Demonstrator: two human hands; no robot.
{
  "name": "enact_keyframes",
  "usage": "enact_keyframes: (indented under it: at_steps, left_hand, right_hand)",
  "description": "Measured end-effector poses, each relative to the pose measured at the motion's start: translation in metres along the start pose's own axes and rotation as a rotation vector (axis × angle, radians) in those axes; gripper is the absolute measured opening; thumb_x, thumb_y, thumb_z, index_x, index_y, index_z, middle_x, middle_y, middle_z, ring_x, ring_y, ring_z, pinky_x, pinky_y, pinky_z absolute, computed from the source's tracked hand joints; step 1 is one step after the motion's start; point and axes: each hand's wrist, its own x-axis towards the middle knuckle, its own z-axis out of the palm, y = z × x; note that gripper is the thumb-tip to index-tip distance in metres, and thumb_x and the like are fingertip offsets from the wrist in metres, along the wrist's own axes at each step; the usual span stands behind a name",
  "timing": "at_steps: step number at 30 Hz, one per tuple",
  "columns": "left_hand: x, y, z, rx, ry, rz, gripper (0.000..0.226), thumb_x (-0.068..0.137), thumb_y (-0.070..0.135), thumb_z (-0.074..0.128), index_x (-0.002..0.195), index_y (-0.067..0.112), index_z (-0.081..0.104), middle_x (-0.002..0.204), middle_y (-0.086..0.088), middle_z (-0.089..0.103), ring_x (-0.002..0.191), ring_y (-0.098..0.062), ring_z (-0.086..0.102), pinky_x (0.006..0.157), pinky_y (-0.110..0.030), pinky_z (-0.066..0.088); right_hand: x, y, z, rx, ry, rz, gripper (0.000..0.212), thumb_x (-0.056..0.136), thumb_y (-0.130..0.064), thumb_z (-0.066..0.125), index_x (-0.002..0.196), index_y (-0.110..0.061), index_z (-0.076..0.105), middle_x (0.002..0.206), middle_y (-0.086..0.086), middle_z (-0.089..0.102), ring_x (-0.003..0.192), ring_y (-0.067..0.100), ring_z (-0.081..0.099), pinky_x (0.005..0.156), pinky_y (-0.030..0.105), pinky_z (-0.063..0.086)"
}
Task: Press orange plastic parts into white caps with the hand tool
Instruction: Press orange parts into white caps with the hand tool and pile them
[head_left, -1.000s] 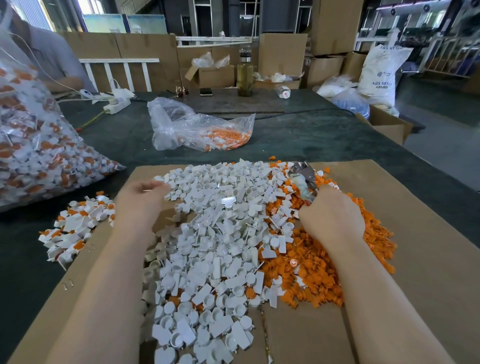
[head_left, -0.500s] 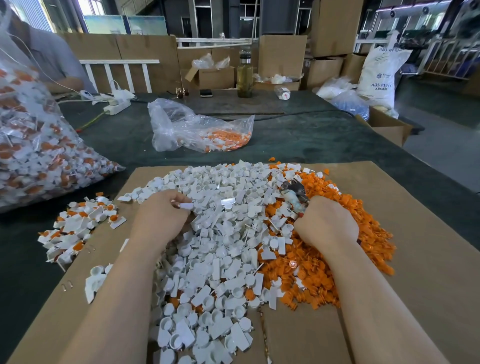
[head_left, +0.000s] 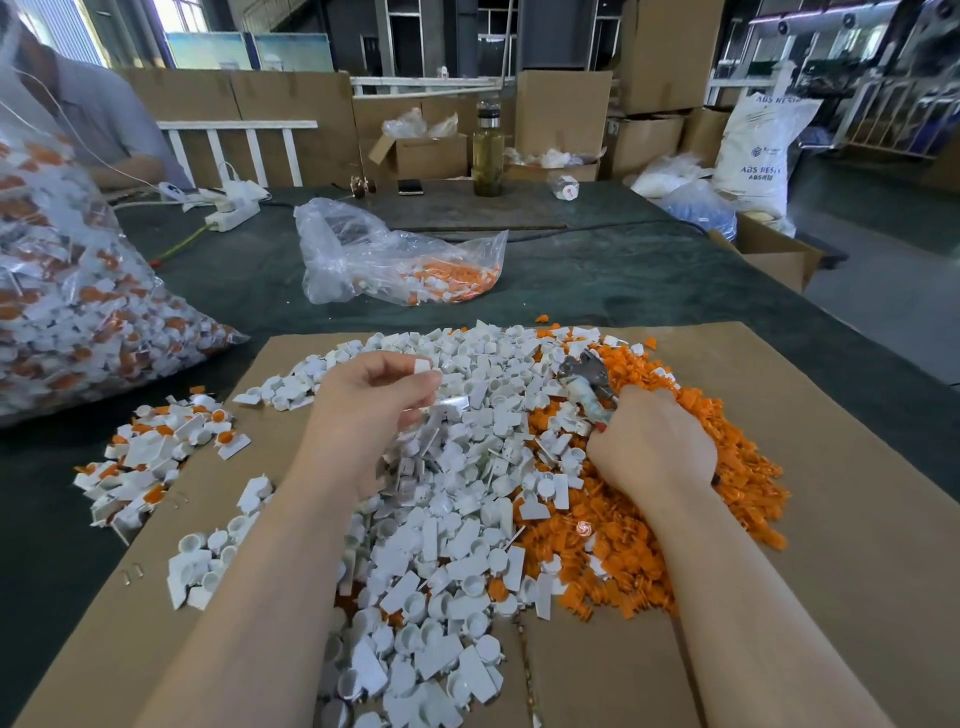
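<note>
- Cardboard sheet (head_left: 857, 519), flat and brown, lies on the dark green bench (head_left: 623, 280) and carries the loose parts.
- White plastic caps (head_left: 447, 545) lie in a broad heap across the middle of the cardboard, reaching down to its near edge.
- Orange plastic parts (head_left: 727, 467) form a second heap touching the right side of the white one; the two mix along their shared border.
- Left hand (head_left: 374, 405) is raised over the far left part of the white heap, fingers curled, pinching one small white cap (head_left: 422, 366) between thumb and fingertips.
- Right hand (head_left: 652, 447) rests on the border of the two heaps, fingers closed round the handle of a metal hand tool (head_left: 587, 384); the tool's grey head points away from the person, over the caps.
- The two hands are apart, with white caps between them.
- A small pile of assembled white-and-orange pieces (head_left: 156, 457) lies at the left edge of the cardboard, spilling onto the bench.
- A large clear plastic bag of white-and-orange pieces (head_left: 78, 322) stands on the bench at the far left.
- A smaller, crumpled clear bag holding orange parts (head_left: 395, 265) lies on the bench beyond the cardboard.
- A tall glass bottle (head_left: 487, 150) stands at the far edge of the bench, with cardboard boxes (head_left: 563, 114) behind it.
- Another person's grey sleeve (head_left: 98, 119) shows at the top left.
</note>
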Motion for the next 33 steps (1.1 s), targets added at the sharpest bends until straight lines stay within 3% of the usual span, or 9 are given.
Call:
enact_keyframes:
  at_steps: [4,9,12,15,22,25,28,30,33]
  left_hand:
    - [-0.009,0.003,0.016,-0.005,0.009,0.054,0.012,0.078,0.01,0.081,0.083,0.016,0.071,0.064,0.005,0.068,0.057,-0.006,0.06,0.059,-0.018,0.054]
    - [-0.02,0.007,0.031,-0.1,-0.018,0.044,0.014,0.079,0.006,0.08,0.085,0.011,0.069,0.07,-0.002,0.072,0.064,-0.014,0.07,0.061,-0.021,0.057]
    - [-0.024,0.008,0.036,-0.111,-0.023,0.03,0.013,0.08,0.006,0.079,0.085,0.008,0.068,0.07,-0.002,0.073,0.065,-0.015,0.072,0.058,-0.019,0.056]
    - [-0.027,0.009,0.04,-0.135,-0.034,0.014,0.013,0.079,0.005,0.079,0.083,0.008,0.067,0.07,-0.003,0.072,0.065,-0.015,0.072,0.058,-0.02,0.056]
    - [-0.031,0.01,0.045,-0.137,-0.024,0.002,0.01,0.083,0.002,0.076,0.087,0.005,0.066,0.075,-0.009,0.075,0.068,-0.016,0.074,0.061,-0.023,0.06]
    - [-0.032,0.01,0.045,-0.162,-0.02,-0.021,0.013,0.083,0.001,0.075,0.093,0.0,0.066,0.078,-0.014,0.075,0.071,-0.019,0.075,0.062,-0.023,0.06]
    - [-0.032,0.01,0.047,-0.184,-0.023,-0.041,0.015,0.084,0.001,0.073,0.096,-0.003,0.066,0.077,-0.016,0.075,0.072,-0.02,0.075,0.064,-0.025,0.061]
    - [-0.032,0.011,0.048,-0.181,-0.034,-0.041,0.013,0.084,0.002,0.073,0.095,-0.003,0.067,0.075,-0.015,0.075,0.072,-0.02,0.075,0.064,-0.026,0.061]
    - [-0.035,0.012,0.048,-0.19,-0.057,-0.037,0.013,0.083,0.002,0.074,0.093,-0.003,0.068,0.074,-0.015,0.075,0.069,-0.02,0.075,0.062,-0.024,0.06]
  right_hand:
    - [0.003,0.0,0.0,0.238,0.09,-0.041,0.016,0.09,-0.037,0.06,0.095,-0.026,0.049,0.077,-0.009,0.05,0.061,0.008,0.045,0.046,0.023,0.03]
    - [0.002,-0.006,-0.004,0.66,0.114,-0.144,0.011,0.089,-0.025,0.064,0.086,-0.028,0.054,0.075,-0.009,0.058,0.065,0.011,0.056,0.05,0.026,0.038]
    - [-0.002,-0.01,-0.004,0.677,0.171,-0.201,0.008,0.087,-0.023,0.066,0.084,-0.021,0.059,0.075,-0.007,0.06,0.065,0.015,0.058,0.051,0.029,0.045]
    - [-0.005,-0.014,-0.003,0.648,0.255,-0.238,0.013,0.086,-0.023,0.067,0.077,-0.016,0.059,0.075,-0.004,0.056,0.065,0.016,0.053,0.048,0.027,0.039]
    - [-0.011,-0.022,-0.002,0.857,0.184,-0.318,0.021,0.09,-0.026,0.066,0.074,-0.028,0.053,0.061,-0.015,0.051,0.051,0.003,0.046,0.046,0.013,0.031]
    - [-0.014,-0.028,-0.004,1.06,0.092,-0.345,0.01,0.091,-0.022,0.066,0.082,-0.022,0.062,0.056,-0.018,0.053,0.05,0.002,0.044,0.047,0.017,0.036]
    - [-0.02,-0.033,-0.007,1.166,0.064,-0.414,0.006,0.091,-0.018,0.066,0.087,-0.023,0.065,0.071,0.0,0.064,0.062,0.019,0.054,0.06,0.032,0.048]
    - [-0.021,-0.034,-0.008,1.186,0.077,-0.463,0.013,0.091,-0.015,0.066,0.087,-0.027,0.063,0.075,-0.002,0.068,0.066,0.013,0.061,0.058,0.024,0.05]
    - [-0.021,-0.035,-0.004,1.121,0.113,-0.483,0.011,0.092,-0.015,0.066,0.089,-0.024,0.062,0.063,-0.026,0.06,0.056,-0.005,0.056,0.052,0.009,0.041]
